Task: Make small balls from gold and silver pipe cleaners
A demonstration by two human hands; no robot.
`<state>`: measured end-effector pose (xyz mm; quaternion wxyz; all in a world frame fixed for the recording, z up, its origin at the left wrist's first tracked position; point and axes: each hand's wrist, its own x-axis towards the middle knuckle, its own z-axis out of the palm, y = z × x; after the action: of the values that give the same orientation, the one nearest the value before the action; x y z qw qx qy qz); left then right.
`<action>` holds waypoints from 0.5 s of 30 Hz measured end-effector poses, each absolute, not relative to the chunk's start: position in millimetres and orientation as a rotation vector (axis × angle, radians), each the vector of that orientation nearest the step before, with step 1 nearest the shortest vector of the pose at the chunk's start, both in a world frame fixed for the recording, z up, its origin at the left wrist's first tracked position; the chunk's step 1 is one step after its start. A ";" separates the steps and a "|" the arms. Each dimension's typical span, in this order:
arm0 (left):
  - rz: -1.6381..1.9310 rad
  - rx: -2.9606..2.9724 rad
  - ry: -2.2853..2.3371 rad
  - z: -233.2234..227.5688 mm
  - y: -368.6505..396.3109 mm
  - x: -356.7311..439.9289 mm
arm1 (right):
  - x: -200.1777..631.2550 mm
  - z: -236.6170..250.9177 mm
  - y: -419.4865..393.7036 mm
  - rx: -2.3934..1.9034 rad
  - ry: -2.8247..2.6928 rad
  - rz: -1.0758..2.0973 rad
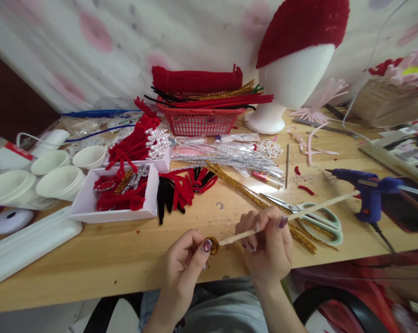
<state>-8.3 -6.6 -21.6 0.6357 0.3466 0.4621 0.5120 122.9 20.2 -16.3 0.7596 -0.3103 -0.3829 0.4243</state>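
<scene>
Pinched between the thumb and fingers of my left hand (185, 260) is a small coil of gold tinsel pipe cleaner (214, 245). My right hand (269, 243) grips a long pale wooden stick (320, 204), whose near end meets the gold coil; whether it goes into the coil I cannot tell. The stick slants up to the right, passing above green-handled scissors (322, 224). Loose gold pipe cleaners (236, 186) lie beyond my right hand and partly under the scissors.
A blue glue gun (370, 189) stands at the right. White boxes (115, 217) of red pieces sit left, beside paper cups (59, 180). Behind are a red basket (202, 122) of pipe cleaners and a white foam head (288, 78) wearing a red cap (304, 27).
</scene>
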 end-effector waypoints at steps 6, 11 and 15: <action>1.235 0.738 1.086 -22.0 -7.6 -4.8 | 119.9 -17.1 18.7 -0.662 -0.881 0.847; 1.304 0.629 1.097 -24.0 -8.7 -0.7 | 118.2 -17.6 17.7 -0.680 -0.963 0.812; 1.367 0.480 1.067 -25.0 -10.5 9.8 | 118.7 -21.9 15.3 -0.676 -1.031 0.732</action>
<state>9.8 -10.5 -25.0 0.6217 0.2091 0.4645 0.5949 118.7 15.3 -21.9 0.7538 -0.3097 -0.4725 0.3356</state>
